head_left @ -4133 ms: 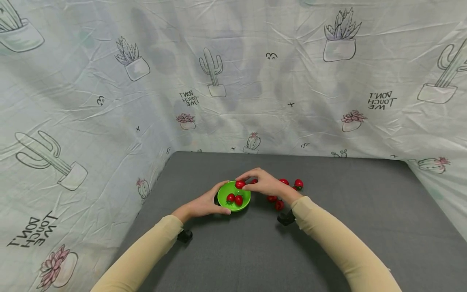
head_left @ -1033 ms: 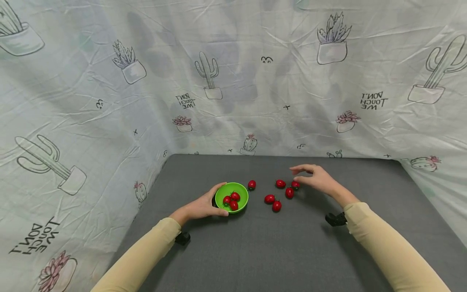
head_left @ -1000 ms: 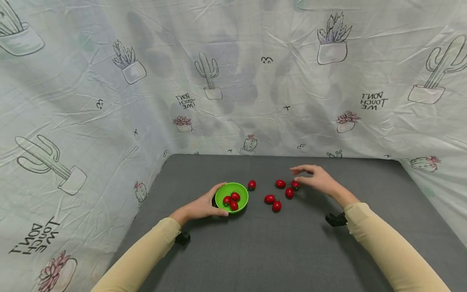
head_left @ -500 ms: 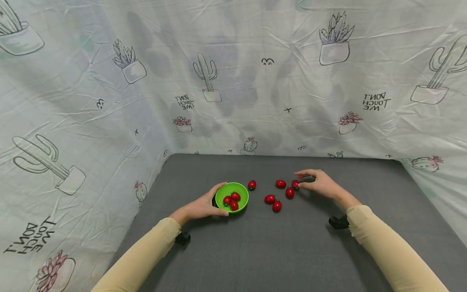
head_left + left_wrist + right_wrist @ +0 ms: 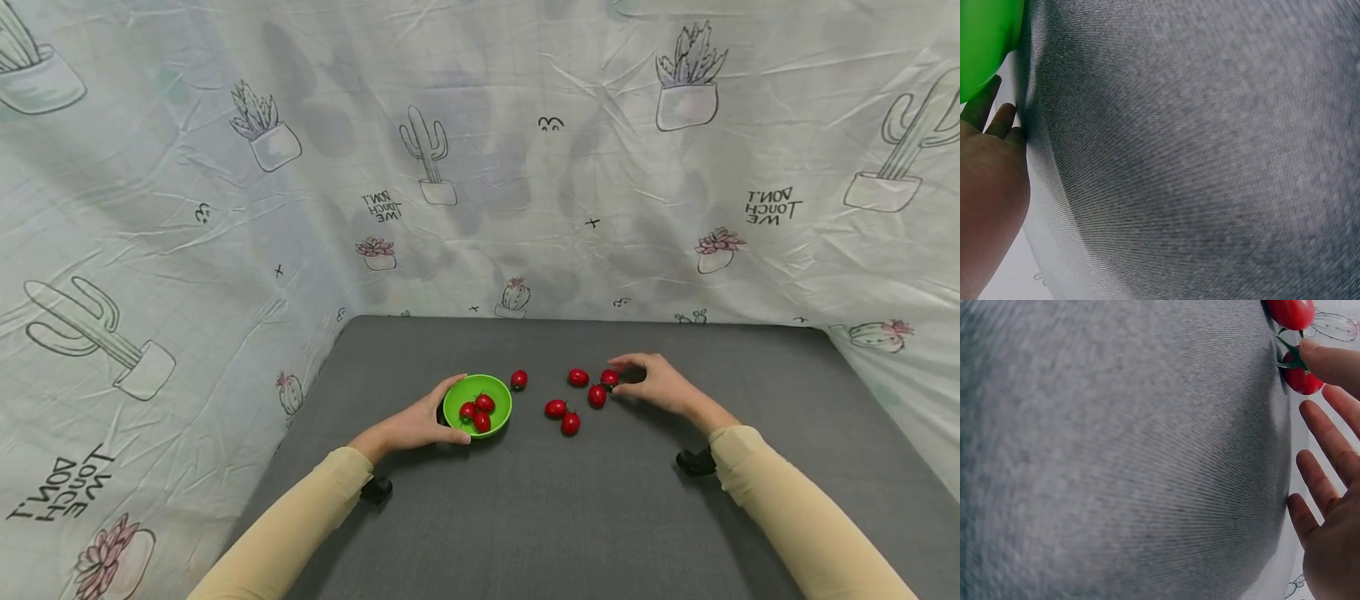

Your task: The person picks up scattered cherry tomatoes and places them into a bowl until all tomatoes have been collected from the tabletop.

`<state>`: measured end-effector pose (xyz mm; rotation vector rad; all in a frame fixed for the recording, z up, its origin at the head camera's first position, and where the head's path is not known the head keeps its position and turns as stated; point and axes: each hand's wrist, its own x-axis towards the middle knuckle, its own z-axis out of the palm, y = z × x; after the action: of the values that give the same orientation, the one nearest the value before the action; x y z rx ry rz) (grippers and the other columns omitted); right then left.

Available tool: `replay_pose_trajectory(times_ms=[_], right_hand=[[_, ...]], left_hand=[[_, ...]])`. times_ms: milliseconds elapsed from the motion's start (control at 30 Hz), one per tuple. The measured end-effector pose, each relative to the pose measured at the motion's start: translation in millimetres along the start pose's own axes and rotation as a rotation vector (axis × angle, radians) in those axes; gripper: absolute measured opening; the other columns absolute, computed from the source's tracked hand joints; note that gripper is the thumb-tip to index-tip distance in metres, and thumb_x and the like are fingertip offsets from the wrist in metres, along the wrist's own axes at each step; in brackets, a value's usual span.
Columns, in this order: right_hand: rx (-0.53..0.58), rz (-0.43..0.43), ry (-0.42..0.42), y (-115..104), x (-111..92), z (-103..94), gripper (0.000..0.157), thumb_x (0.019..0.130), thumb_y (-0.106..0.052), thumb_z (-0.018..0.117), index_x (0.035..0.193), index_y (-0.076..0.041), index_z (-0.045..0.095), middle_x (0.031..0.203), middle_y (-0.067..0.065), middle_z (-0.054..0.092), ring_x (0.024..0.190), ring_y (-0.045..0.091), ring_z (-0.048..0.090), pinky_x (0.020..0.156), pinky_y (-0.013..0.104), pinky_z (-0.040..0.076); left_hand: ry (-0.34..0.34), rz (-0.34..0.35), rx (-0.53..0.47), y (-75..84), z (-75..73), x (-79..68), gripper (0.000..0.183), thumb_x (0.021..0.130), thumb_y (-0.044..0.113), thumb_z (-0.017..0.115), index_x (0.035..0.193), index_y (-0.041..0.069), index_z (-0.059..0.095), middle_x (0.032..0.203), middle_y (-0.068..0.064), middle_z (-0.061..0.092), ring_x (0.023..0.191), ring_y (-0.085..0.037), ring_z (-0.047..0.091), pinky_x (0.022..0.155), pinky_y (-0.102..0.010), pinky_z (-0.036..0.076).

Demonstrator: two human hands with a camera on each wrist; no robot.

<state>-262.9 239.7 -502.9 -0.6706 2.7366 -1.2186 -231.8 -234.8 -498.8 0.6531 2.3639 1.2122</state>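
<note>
My left hand (image 5: 416,421) holds the left side of a green bowl (image 5: 498,390), thumb at the near rim and fingers round the far side. Inside the bowl lie three red cherry tomatoes (image 5: 482,422). At the right, my right hand (image 5: 663,386) has its thumb and index finger spread around a cherry tomato (image 5: 609,378) on the table. The right wrist view shows the thumb at the green stem of that tomato (image 5: 1305,381), the other fingers apart; firm contact cannot be made out. Another tomato (image 5: 597,396) sits right beside it.
Between bowl and right hand lie more tomatoes: one near the bowl (image 5: 519,380), one farther back (image 5: 578,377), and two nearer ones (image 5: 556,408), (image 5: 571,423). The dark grey table (image 5: 525,517) ends at a white cactus-print cloth (image 5: 480,167) behind and at the left.
Earlier the right hand held a tomato over the bowl; now three lie in it instead of two. The right hand has moved right and come down around another tomato. The left hand stays on the bowl.
</note>
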Motion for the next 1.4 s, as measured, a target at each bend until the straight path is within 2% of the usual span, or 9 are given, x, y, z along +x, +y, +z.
replay_pose_trajectory(times_ms=[200, 500, 833, 1067, 1400], right_hand=[[-0.075, -0.024, 0.037, -2.4, -1.0, 8.1, 0.053, 0.091, -0.023, 0.082, 0.136, -0.003, 0.063, 0.125, 0.014, 0.066, 0.123, 0.039, 0.054, 0.102, 0.063, 0.037], [-0.119, 0.025, 0.068, -6.3, -4.3, 14.0, 0.051, 0.09, -0.03, 0.082, 0.134, -0.008, 0.067, 0.126, 0.013, 0.066, 0.126, 0.042, 0.045, 0.103, 0.066, 0.029], [-0.107, 0.038, 0.069, -3.9, -5.1, 11.8, 0.044, 0.096, -0.025, 0.074, 0.136, -0.008, 0.065, 0.132, 0.015, 0.064, 0.127, 0.041, 0.043, 0.104, 0.065, 0.029], [-0.034, -0.025, 0.05, 0.8, -3.8, 8.3, 0.041, 0.099, -0.015, 0.07, 0.137, 0.0, 0.063, 0.131, 0.016, 0.065, 0.124, 0.037, 0.055, 0.104, 0.061, 0.039], [-0.01, 0.02, 0.058, 0.1, -4.8, 3.0, 0.042, 0.101, -0.019, 0.068, 0.138, 0.0, 0.06, 0.128, 0.015, 0.065, 0.122, 0.036, 0.056, 0.102, 0.059, 0.04]], left_hand=[[-0.001, 0.003, 0.007, -2.7, 0.6, -0.6, 0.108, 0.083, 0.045, 0.085, 0.164, 0.028, 0.017, 0.162, -0.001, 0.029, 0.148, -0.02, 0.028, 0.116, -0.052, 0.026], [0.0, 0.011, 0.007, -5.2, 1.9, -0.8, 0.108, 0.084, 0.044, 0.085, 0.164, 0.028, 0.016, 0.162, 0.0, 0.028, 0.148, -0.019, 0.027, 0.117, -0.051, 0.026], [0.003, 0.012, 0.01, -5.3, 1.8, -0.9, 0.108, 0.085, 0.043, 0.085, 0.165, 0.025, 0.015, 0.164, -0.001, 0.025, 0.15, -0.02, 0.025, 0.117, -0.053, 0.025], [0.004, 0.011, 0.018, -4.6, 1.8, -1.3, 0.108, 0.084, 0.044, 0.085, 0.165, 0.026, 0.015, 0.164, -0.001, 0.025, 0.15, -0.02, 0.025, 0.117, -0.053, 0.025], [0.004, 0.013, 0.018, -3.0, 0.9, -1.2, 0.109, 0.084, 0.044, 0.085, 0.165, 0.025, 0.015, 0.164, -0.001, 0.026, 0.149, -0.02, 0.026, 0.117, -0.052, 0.025]])
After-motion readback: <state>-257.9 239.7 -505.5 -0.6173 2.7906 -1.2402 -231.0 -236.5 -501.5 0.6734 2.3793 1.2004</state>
